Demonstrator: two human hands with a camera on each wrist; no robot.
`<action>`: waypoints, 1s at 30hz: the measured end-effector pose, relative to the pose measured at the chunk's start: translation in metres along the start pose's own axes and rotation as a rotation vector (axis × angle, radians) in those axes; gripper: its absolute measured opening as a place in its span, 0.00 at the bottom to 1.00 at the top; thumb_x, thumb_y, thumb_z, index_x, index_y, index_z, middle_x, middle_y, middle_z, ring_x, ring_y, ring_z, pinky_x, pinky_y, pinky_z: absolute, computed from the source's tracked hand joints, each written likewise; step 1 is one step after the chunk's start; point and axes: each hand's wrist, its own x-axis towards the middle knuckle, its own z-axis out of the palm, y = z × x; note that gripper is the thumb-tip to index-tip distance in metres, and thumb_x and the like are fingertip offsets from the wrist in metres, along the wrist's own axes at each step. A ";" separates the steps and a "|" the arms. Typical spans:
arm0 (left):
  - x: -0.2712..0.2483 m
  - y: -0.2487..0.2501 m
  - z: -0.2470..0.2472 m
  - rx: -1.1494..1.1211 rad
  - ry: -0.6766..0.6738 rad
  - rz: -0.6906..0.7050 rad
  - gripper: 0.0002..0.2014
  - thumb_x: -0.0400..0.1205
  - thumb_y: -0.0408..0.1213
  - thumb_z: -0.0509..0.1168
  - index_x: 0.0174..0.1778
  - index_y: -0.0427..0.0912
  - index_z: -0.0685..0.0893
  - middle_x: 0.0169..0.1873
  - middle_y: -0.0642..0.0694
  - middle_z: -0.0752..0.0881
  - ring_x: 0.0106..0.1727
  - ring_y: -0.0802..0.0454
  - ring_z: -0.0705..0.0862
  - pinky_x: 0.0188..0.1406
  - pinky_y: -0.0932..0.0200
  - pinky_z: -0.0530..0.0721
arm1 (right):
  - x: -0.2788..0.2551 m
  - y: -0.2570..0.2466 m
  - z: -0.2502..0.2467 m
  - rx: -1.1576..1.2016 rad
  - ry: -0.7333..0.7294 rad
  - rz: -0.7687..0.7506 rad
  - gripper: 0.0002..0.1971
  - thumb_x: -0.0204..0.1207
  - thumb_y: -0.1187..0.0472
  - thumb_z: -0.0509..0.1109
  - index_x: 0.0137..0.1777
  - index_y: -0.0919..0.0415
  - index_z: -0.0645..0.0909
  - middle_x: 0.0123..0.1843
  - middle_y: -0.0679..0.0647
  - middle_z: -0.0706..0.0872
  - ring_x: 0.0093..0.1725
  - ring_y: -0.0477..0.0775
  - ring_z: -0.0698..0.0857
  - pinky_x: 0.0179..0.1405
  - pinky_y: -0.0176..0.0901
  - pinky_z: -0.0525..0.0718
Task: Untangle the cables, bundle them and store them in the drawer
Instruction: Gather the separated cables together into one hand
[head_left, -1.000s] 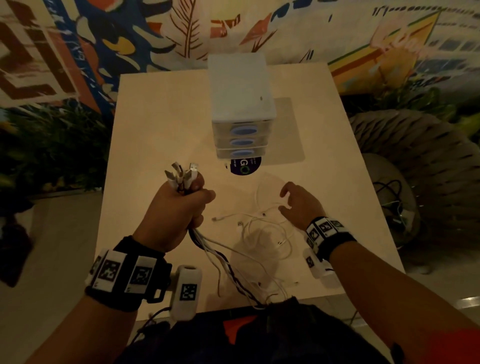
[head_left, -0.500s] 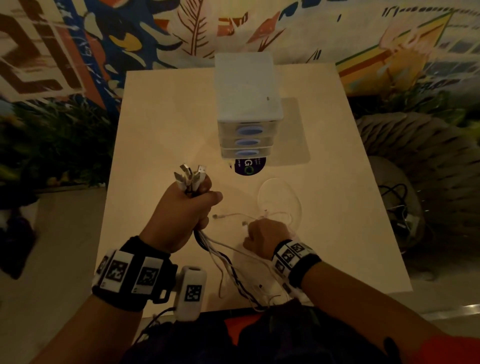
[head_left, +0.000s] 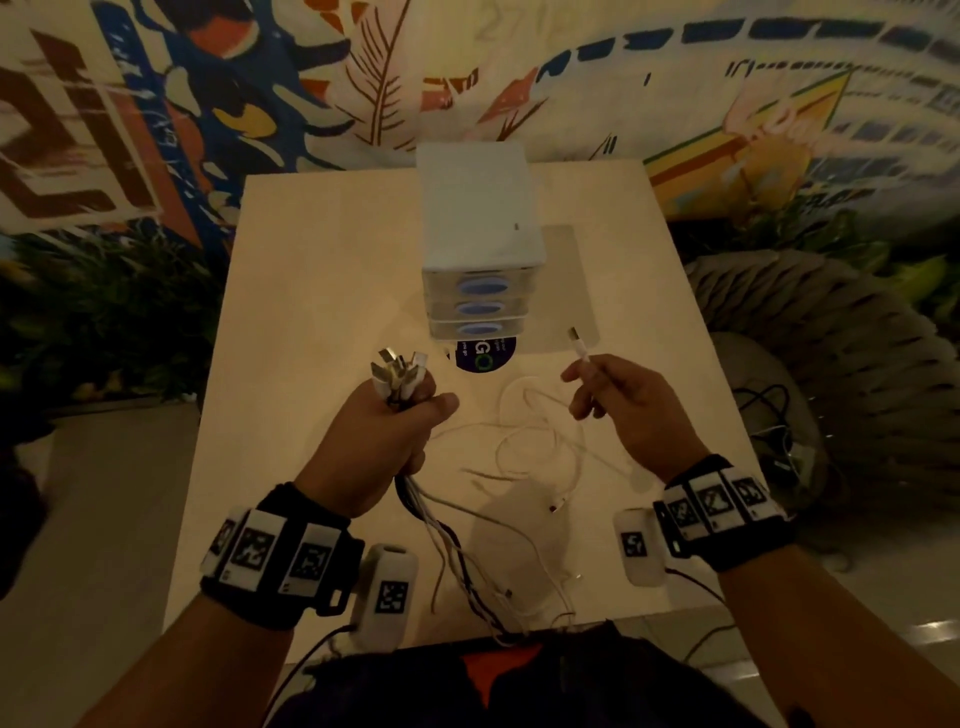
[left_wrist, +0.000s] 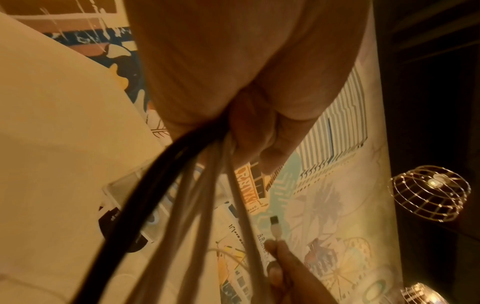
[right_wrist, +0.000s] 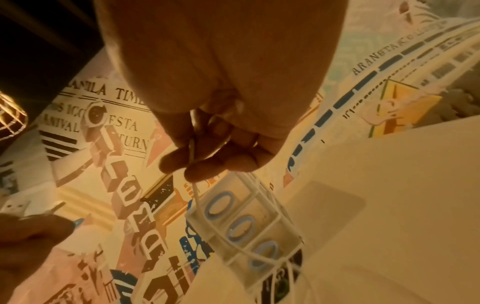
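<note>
Fingers (head_left: 582, 374) pinch one white cable (head_left: 584, 353) above bare table (head_left: 322, 291) before drawers (head_left: 475, 306).

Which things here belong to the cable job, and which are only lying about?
Job: cable bundle in left hand; white cable in right hand; loose cables on the table; drawer unit.
Lying about: round sticker; woven chair.

Dim room: painted mural wall (head_left: 311, 93) behind pale table (head_left: 322, 291).
</note>
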 end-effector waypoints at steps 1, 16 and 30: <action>0.001 0.001 0.004 0.034 -0.001 0.014 0.24 0.86 0.27 0.65 0.29 0.48 0.63 0.22 0.50 0.59 0.22 0.52 0.57 0.21 0.61 0.62 | -0.001 -0.004 -0.001 -0.002 0.009 -0.020 0.13 0.90 0.56 0.61 0.50 0.51 0.87 0.36 0.52 0.90 0.38 0.49 0.87 0.42 0.39 0.81; 0.006 0.023 0.040 0.048 -0.067 0.214 0.21 0.82 0.47 0.66 0.41 0.29 0.76 0.19 0.49 0.66 0.19 0.52 0.62 0.24 0.59 0.65 | -0.003 -0.049 0.022 -0.279 -0.239 -0.401 0.11 0.82 0.44 0.65 0.49 0.47 0.85 0.44 0.41 0.88 0.41 0.41 0.82 0.41 0.27 0.72; 0.005 0.050 -0.011 -0.336 0.253 0.384 0.18 0.87 0.37 0.60 0.29 0.51 0.75 0.26 0.49 0.72 0.22 0.55 0.58 0.19 0.60 0.57 | -0.008 0.045 -0.004 -0.175 -0.192 -0.007 0.17 0.90 0.51 0.57 0.44 0.52 0.82 0.36 0.49 0.88 0.37 0.49 0.86 0.44 0.43 0.85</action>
